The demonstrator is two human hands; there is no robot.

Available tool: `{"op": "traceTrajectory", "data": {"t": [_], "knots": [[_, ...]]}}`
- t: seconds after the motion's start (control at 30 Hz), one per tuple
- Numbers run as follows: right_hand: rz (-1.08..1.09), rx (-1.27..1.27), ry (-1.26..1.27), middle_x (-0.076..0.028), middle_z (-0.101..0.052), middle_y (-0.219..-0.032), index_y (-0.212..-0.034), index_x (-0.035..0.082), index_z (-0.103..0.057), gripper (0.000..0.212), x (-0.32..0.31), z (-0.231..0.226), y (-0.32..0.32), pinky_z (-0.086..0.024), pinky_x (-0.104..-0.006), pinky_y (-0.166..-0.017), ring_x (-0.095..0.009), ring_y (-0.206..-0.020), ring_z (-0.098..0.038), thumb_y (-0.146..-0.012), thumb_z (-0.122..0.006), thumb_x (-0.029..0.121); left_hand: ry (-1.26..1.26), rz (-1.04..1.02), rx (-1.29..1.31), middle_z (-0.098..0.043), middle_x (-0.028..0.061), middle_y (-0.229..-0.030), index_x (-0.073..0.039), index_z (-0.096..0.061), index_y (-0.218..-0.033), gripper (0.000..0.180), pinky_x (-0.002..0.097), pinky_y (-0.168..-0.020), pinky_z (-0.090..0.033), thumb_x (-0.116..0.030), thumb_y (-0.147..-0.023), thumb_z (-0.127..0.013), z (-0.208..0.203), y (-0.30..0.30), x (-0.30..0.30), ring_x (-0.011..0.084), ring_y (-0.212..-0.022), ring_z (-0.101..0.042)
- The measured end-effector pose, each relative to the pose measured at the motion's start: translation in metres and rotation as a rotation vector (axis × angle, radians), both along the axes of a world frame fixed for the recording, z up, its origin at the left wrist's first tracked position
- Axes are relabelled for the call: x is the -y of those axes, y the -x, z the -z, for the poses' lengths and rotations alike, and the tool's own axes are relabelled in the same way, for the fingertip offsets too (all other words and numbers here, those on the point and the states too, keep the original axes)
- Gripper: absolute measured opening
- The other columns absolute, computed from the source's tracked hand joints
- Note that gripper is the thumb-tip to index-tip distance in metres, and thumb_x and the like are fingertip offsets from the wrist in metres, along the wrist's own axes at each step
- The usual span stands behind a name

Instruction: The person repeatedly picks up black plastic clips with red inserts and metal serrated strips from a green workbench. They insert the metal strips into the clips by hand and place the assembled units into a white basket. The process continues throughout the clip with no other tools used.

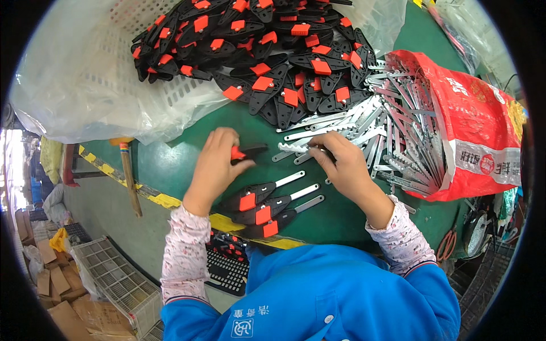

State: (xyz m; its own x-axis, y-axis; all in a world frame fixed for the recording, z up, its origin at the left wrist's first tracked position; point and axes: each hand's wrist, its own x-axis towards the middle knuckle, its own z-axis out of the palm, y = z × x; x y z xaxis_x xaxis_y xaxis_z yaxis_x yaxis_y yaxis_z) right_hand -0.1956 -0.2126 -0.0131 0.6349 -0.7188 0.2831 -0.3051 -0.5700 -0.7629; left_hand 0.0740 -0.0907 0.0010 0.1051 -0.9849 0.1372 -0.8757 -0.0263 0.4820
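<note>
My left hand [217, 162] grips a black plastic handle with an orange button [245, 152] above the green table [170, 165]. My right hand [340, 161] pinches a flat silver metal blade [291, 148] at the near edge of the blade pile. The blade tip points toward the handle, and the two are close together. Three assembled pieces [267, 204], black handles with orange buttons and blades sticking out, lie side by side just in front of my hands.
A big heap of black-and-orange handles [267, 51] spills from a white perforated crate lined with clear plastic [85, 74]. Several loose metal blades [398, 131] pour from a red woven sack [483, 125]. A hammer [129, 170] hangs off the table's left edge. Crates and cardboard sit on the floor.
</note>
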Motion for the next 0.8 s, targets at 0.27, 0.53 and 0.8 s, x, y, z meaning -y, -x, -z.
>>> {"op": "traceTrajectory", "data": {"t": [0.27,0.53,0.8], "knots": [[-0.076,0.025,-0.103,-0.009,-0.069,-0.093,-0.097,0.009,-0.075,0.014,-0.010,-0.007,-0.009,-0.057,-0.0415,-0.067,-0.031,-0.077,-0.070,-0.093,-0.079,0.021,0.165,-0.011,0.075,-0.066,0.0142,-0.097,-0.005,-0.049,-0.100,0.049,0.0457,-0.074,-0.053,0.009,-0.066,-0.081,0.009,0.005,-0.029,0.0406,-0.084,-0.064],[-0.110,-0.094,0.175,-0.007,-0.061,-0.085,-0.090,0.009,-0.070,0.017,-0.013,-0.022,-0.007,-0.056,-0.0424,-0.064,-0.029,-0.077,-0.068,-0.088,-0.080,0.023,0.188,0.124,0.077,-0.063,0.0180,-0.116,-0.002,-0.054,-0.127,0.067,0.0429,-0.089,-0.051,0.011,-0.067,-0.079,-0.017,0.026,-0.025,0.0379,-0.104,-0.061],[-0.240,-0.167,0.622,-0.004,-0.058,-0.088,-0.091,0.009,-0.067,0.015,-0.014,-0.047,-0.003,-0.054,-0.0357,-0.064,-0.022,-0.080,-0.062,-0.078,-0.071,0.014,0.016,0.207,0.073,-0.065,0.0189,-0.122,0.001,-0.053,-0.144,0.075,0.0457,-0.098,-0.053,0.000,-0.075,-0.083,-0.015,0.031,-0.030,0.0387,-0.110,-0.063]]}}
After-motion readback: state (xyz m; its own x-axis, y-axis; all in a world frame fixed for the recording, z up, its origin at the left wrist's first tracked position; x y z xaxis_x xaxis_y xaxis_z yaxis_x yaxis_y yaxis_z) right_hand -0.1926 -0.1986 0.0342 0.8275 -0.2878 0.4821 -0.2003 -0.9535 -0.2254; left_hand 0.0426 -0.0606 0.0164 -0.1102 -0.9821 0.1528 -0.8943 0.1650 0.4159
